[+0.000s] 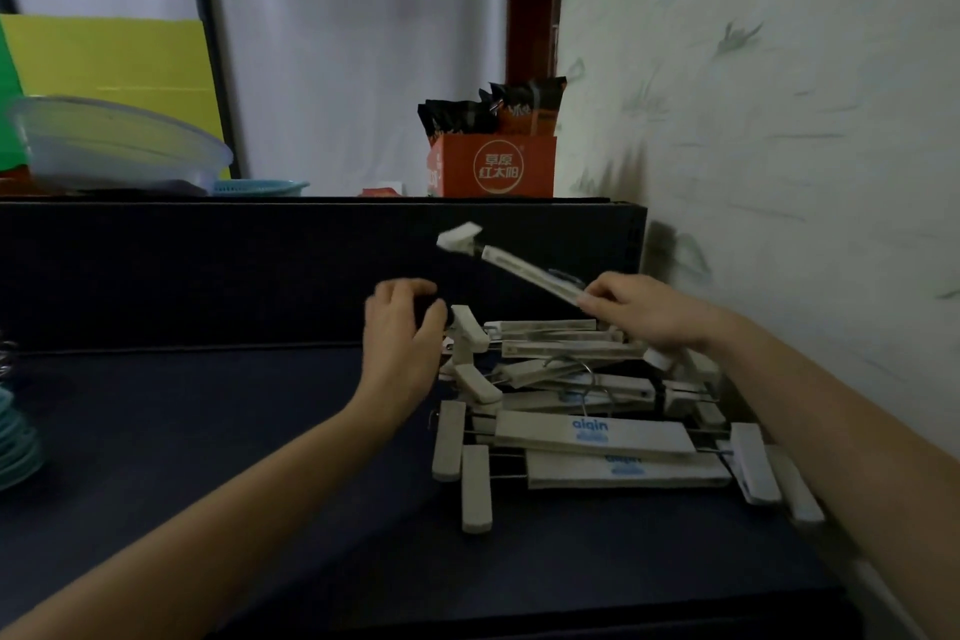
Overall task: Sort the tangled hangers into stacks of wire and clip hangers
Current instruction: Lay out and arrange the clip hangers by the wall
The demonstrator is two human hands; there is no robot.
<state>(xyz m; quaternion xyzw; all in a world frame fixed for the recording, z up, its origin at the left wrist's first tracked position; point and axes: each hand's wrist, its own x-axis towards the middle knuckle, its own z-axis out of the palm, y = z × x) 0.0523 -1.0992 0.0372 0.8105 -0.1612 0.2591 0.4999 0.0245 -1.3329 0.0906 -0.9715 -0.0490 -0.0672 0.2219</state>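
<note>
Right hand (639,312) grips clip hanger (524,270) above pile (592,437)

One pale clip hanger (519,268) tilts in the air — pinched by my right hand (644,312) — above the tangled pile of clip hangers (582,411) on the dark surface (208,431).

Person's body in frame: hands and forearms only. left hand (400,333) bare, right hand (644,312) bare. left forearm (234,499) is bare from the wrist down to the bottom-left frame edge. right forearm (831,421) is bare from the wrist out to the right frame edge. Both forearms are slim with a smooth outline, widening toward the camera from wide-angle distortion. Low light and soft blur on the fingers, so nails and fine detail are unreadable. Elbows and up are out of frame, so clothing there can't be told.
</note>
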